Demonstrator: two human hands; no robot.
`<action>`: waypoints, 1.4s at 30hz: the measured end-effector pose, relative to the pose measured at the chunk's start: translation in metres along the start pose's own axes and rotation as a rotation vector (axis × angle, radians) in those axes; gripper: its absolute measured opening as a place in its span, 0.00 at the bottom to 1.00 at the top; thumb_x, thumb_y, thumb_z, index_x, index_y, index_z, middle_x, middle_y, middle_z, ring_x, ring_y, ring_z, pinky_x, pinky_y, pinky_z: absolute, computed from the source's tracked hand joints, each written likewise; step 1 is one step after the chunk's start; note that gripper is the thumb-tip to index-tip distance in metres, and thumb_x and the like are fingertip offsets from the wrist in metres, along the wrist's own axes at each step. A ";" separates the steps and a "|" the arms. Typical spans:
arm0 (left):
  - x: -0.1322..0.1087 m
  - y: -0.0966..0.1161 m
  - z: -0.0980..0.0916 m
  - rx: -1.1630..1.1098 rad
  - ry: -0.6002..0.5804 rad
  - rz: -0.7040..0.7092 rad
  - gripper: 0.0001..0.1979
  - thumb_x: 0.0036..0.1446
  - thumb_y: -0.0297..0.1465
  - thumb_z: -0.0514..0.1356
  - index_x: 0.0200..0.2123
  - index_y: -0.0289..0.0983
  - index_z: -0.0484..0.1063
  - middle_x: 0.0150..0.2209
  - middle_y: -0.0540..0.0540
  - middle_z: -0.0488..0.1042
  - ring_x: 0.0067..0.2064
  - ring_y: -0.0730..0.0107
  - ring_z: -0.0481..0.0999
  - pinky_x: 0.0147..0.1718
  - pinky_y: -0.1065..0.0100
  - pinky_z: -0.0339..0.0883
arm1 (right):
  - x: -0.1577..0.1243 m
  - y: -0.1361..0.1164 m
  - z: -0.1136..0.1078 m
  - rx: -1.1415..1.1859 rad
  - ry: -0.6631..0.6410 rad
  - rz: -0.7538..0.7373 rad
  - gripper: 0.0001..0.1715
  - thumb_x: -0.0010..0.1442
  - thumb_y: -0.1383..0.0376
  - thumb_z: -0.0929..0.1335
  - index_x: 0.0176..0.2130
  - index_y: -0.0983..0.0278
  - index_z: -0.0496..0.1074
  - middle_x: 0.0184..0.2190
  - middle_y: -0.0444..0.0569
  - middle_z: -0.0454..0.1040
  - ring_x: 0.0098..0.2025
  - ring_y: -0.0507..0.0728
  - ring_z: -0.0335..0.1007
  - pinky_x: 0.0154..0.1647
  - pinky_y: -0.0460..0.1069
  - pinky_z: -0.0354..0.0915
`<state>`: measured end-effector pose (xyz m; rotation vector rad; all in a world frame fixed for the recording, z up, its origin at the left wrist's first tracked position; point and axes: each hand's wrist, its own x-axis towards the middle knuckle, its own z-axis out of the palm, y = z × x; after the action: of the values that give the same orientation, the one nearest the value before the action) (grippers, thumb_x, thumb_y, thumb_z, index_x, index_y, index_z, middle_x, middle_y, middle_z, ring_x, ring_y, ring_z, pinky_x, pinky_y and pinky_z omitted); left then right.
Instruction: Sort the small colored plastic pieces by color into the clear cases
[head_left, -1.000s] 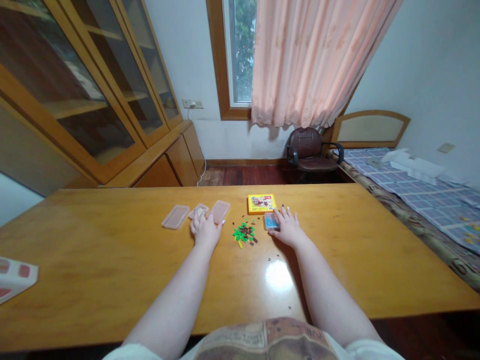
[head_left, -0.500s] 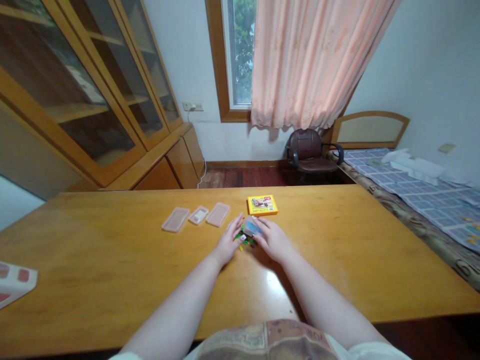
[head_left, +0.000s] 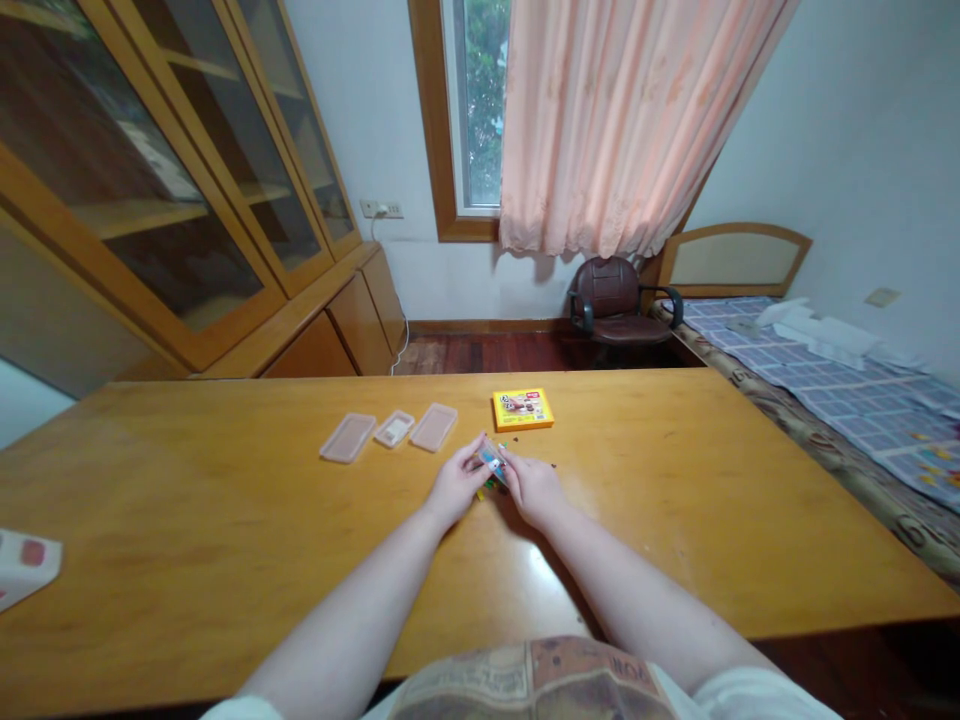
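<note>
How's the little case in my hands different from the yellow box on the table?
The little case is clear with blue inside; the yellow box is opaque and printed. The case is held between left hand and right hand; the box lies flat, untouched. The case looks smaller. Both are rectangular.

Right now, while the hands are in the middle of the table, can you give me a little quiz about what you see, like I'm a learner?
1. True or false: the yellow box lies on the table beyond the left hand and the right hand.
2. How many clear pink trays lie in a row to the left of the yellow box? A two, B three, C five.
3. Fill the gap: both hands hold the small box over the green and brown pieces, and its top is coloured ___.

Key: 1 true; 2 B; 3 blue.
</note>
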<state>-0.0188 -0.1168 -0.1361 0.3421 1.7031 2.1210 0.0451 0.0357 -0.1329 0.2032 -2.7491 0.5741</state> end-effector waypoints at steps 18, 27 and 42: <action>-0.001 0.007 -0.012 0.008 -0.018 0.166 0.45 0.43 0.35 0.71 0.63 0.39 0.56 0.63 0.35 0.60 0.63 0.53 0.61 0.62 0.54 0.55 | 0.008 0.018 0.003 0.356 0.143 0.061 0.22 0.67 0.61 0.57 0.53 0.62 0.71 0.48 0.53 0.76 0.49 0.59 0.73 0.50 0.53 0.68; -0.007 0.033 -0.031 0.519 -0.085 0.379 0.36 0.45 0.30 0.69 0.59 0.42 0.65 0.61 0.43 0.65 0.64 0.55 0.59 0.66 0.52 0.44 | 0.012 0.022 0.007 0.221 0.109 0.104 0.14 0.63 0.65 0.64 0.45 0.61 0.76 0.39 0.50 0.79 0.41 0.58 0.74 0.45 0.51 0.67; -0.012 0.043 -0.032 0.699 -0.410 0.444 0.34 0.51 0.25 0.63 0.61 0.48 0.62 0.63 0.46 0.62 0.64 0.57 0.59 0.66 0.48 0.39 | 0.014 0.035 0.018 0.236 0.205 0.244 0.20 0.61 0.72 0.61 0.50 0.65 0.73 0.46 0.54 0.77 0.48 0.59 0.73 0.53 0.56 0.65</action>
<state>-0.0285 -0.1583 -0.1008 1.3548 2.1798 1.4580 0.0200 0.0593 -0.1567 -0.1341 -2.5191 0.9297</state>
